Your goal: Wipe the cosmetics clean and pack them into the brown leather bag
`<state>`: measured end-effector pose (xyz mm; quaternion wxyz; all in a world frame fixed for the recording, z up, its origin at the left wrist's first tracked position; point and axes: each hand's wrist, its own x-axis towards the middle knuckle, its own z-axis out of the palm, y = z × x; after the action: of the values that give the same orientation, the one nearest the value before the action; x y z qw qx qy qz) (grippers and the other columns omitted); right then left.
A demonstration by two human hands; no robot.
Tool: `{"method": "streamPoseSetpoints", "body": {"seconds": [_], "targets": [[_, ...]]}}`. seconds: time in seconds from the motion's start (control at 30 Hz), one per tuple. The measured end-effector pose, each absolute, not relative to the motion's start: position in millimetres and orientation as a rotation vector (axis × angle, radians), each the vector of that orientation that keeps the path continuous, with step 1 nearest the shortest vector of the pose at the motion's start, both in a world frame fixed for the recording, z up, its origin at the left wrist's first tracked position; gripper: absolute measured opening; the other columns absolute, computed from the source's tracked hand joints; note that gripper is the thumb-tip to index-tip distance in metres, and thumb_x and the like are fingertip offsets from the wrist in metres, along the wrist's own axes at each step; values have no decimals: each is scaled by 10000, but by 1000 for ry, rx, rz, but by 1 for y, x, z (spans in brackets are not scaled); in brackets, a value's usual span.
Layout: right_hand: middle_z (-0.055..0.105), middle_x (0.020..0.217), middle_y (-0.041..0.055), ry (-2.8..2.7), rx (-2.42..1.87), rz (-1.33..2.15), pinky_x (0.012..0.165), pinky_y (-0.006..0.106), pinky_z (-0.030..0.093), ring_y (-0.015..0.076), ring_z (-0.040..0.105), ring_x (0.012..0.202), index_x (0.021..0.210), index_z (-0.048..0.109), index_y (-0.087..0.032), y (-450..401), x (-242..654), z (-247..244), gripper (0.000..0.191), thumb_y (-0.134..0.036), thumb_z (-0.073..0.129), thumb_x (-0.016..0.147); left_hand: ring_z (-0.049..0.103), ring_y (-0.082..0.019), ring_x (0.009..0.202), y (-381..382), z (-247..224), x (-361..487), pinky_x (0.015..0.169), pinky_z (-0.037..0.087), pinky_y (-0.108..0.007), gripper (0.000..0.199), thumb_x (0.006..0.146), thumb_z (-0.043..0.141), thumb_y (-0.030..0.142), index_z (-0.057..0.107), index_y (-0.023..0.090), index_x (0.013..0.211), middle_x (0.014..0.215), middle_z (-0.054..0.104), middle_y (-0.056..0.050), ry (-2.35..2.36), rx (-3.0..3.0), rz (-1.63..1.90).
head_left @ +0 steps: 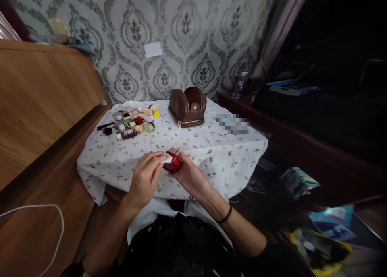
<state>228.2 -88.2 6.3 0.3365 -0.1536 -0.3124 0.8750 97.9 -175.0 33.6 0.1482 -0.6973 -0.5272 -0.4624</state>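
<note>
Above the table's front part, my right hand (190,174) holds a shiny red container (174,161) with its fingers wrapped round it. My left hand (146,176) pinches a small white tissue or cloth (167,159) against the left side of the red container. Beyond them, a brown bag (189,108) stands on the table with its top open. Several cosmetic items lie in a group at the back left, among them a dark red bottle (129,133), a round green-lidded jar (149,127) and a black brush (107,131).
The table has a white patterned cloth (181,142). A blurred-out flat item (232,124) lies at its right side. A wooden panel (45,96) stands left, and a dark cabinet holding a clear bottle (240,85) stands right. A white cable (62,224) hangs lower left.
</note>
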Motion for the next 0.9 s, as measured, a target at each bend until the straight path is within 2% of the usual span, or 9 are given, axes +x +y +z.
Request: {"method": "streamPoseSetpoints", "body": {"seconds": [0.1, 0.33, 0.43, 0.7, 0.9], "targets": [[706, 918, 13, -847, -452, 2264, 639, 269, 514, 171, 625, 808, 954, 698, -247, -88, 229, 5, 349, -522, 752, 747, 647, -186, 1025, -177, 36, 98, 890, 562, -364, 216, 950, 500, 95, 633, 191, 1090, 1079, 684, -82, -1531, -2012, -1317], [667, 787, -3, -896, -608, 2139, 688, 337, 554, 157, 591, 723, 901, 708, -223, -87, 230, 9, 401, -543, 791, 674, 615, -200, 1047, -178, 37, 104, 927, 548, -390, 246, 949, 484, 72, 613, 168, 1135, 1105, 663, -98, -1513, -2034, -1187], [650, 761, -2, -905, -652, 2074, 693, 336, 553, 151, 577, 722, 871, 707, -204, -88, 230, 10, 403, -526, 808, 650, 603, -213, 1059, -177, 36, 106, 928, 553, -398, 259, 944, 474, 53, 609, 149, 1143, 1107, 659, -112, -1499, -2023, -1115], [679, 853, 2, -920, -659, 1957, 730, 321, 536, 132, 582, 734, 901, 709, -210, -89, 227, 9, 388, -476, 821, 641, 582, -251, 1078, -176, 31, 110, 908, 569, -440, 272, 955, 449, 67, 592, 134, 1176, 1148, 656, -142, -1492, -1974, -924], [655, 780, -31, -958, -678, 1921, 704, 283, 508, 119, 604, 711, 888, 653, -218, -93, 222, 5, 357, -419, 833, 654, 575, -262, 1090, -171, 24, 112, 905, 572, -442, 277, 960, 440, 80, 592, 122, 1188, 1170, 659, -148, -1455, -1971, -882]]}}
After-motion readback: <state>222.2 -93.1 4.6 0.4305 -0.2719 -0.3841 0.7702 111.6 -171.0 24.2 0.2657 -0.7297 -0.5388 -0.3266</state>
